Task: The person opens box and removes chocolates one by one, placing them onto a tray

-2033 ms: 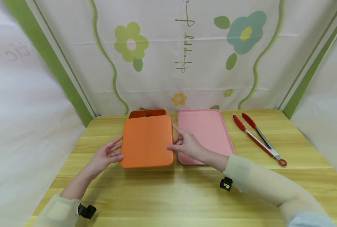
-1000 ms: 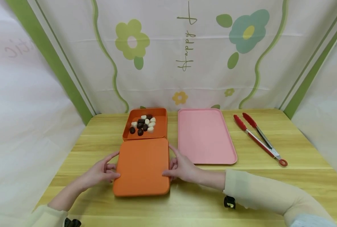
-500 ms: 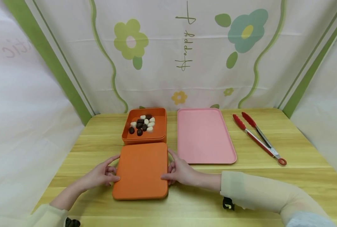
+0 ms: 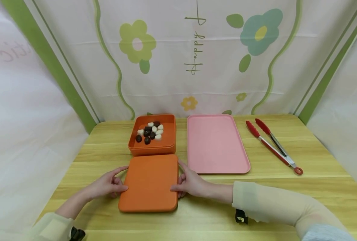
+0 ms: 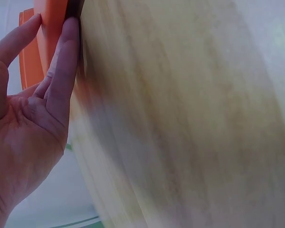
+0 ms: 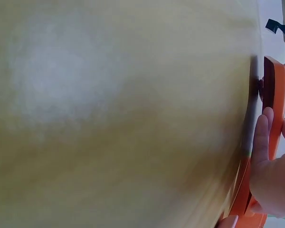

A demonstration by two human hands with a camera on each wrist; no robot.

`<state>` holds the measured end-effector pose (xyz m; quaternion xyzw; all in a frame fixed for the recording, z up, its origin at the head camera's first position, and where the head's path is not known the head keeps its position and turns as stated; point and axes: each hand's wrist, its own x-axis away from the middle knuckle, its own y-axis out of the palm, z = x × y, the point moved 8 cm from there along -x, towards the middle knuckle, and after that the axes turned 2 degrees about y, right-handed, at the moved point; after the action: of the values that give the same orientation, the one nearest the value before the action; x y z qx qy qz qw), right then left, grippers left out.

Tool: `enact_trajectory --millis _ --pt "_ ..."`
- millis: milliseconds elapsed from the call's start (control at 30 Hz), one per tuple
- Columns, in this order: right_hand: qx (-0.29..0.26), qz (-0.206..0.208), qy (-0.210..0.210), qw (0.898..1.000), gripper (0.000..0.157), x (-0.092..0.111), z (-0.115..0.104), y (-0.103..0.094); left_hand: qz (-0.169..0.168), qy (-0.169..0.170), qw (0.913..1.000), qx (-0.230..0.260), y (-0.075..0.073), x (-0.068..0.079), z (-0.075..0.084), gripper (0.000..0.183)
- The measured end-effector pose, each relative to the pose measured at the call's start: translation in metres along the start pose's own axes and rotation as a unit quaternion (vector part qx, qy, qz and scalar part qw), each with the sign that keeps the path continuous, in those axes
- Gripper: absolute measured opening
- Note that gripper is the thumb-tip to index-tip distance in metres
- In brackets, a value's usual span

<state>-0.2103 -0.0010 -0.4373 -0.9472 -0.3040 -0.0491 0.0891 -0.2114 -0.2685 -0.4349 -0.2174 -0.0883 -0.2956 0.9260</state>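
Observation:
Both hands hold a flat orange lid (image 4: 149, 183) by its two sides, low over the wooden table. My left hand (image 4: 107, 184) pinches the left edge, thumb on top and fingers at the side and below. At the opposite edge my right hand (image 4: 193, 182) grips it the same way. In the right wrist view a dark gap shows between the lid (image 6: 277, 102) and the table. Just behind the lid stands the uncovered orange box (image 4: 169, 134). Inside it lie several dark brown and white pieces (image 4: 147, 133) that look like chocolates or pebbles.
A pink tray (image 4: 217, 144) lies flat to the right of the box. Farther right rest red-tipped tongs (image 4: 273, 147) with spread arms. Behind the wooden table (image 4: 226, 207) hangs a white flowered cloth (image 4: 172, 57).
The lid has come off the box and toward me in both hands, uncovering the pieces inside. Over the last half second it has barely moved.

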Motion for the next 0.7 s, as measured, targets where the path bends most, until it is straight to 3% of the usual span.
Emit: enact_trajectory --millis 200,700 --pt "-0.004 -0.010 0.000 1.000 0.103 -0.0018 0.0005 0.0008 -0.018 -0.009 0.9996 0.020 0.0024 -0.0007 -0.0006 0.087" --pt "0.003 -0.024 0.011 1.000 0.102 -0.0077 0.0070 0.0001 -0.021 -0.029 0.9993 -0.015 0.0017 -0.0045 -0.0048 0.089"
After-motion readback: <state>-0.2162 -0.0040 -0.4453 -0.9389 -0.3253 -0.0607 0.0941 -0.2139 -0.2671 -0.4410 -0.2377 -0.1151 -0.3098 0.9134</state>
